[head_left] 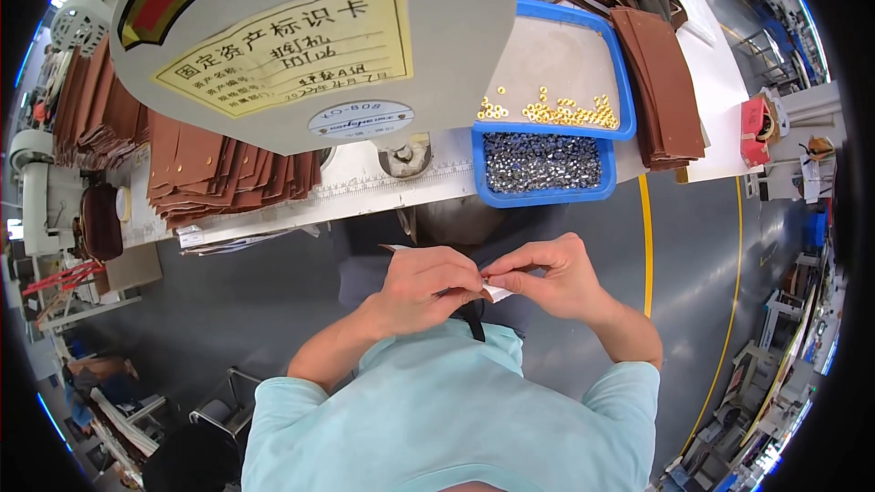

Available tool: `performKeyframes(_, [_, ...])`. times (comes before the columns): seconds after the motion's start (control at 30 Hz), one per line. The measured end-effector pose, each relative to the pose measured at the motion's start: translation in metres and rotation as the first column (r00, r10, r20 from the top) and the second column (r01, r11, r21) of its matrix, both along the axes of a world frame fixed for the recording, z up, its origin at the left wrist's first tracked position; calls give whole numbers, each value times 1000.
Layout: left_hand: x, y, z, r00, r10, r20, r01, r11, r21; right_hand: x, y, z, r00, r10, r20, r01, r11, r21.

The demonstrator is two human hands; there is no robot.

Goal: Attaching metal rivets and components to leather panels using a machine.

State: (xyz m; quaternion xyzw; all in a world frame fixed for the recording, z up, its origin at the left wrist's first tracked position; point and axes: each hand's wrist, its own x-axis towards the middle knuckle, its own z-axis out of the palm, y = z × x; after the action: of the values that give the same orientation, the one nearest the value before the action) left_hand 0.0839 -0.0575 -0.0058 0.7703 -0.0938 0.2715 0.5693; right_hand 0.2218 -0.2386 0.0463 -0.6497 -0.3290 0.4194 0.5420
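Close in front of my body, both hands meet over a small brown piece, apparently leather, with a white face or edge (498,293). My left hand (427,281) is closed round it, and a brown corner pokes out past the knuckles. With thumb and forefinger, my right hand (554,279) pinches the piece's end beside the left fingertips. Most of the piece is hidden by the fingers, and whether a small part sits in the pinch I cannot make out. Both hands are below the front edge of the white worktable (355,189), above my lap.
A pale machine head (437,46) with a yellow label overhangs the table. Stacks of brown leather pieces (228,169) lie left, with another stack (658,91) right. One blue tray (625,82) holds gold ring-shaped fittings; a lower blue tray (547,199) holds silver metal parts.
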Motion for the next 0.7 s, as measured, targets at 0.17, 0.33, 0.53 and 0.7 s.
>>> performKeyframes(0.17, [1,-1,0,1000,3,-10,-3,1000,-22,0,-1,-3,999,-19,-45,18,999,-31])
performKeyframes(0.33, [0,-1,0,994,7,-111,-12,999,-42,-1,1,-4,1000,-16,-16,16,999,-46])
performKeyframes(0.53, [0,-4,-3,993,27,-114,-30,999,-21,0,2,-4,997,-39,-64,31,992,-122])
performKeyframes(0.7, [-1,-3,-2,990,27,-142,-33,999,-37,1,2,-2,1000,1,5,-1,993,-118])
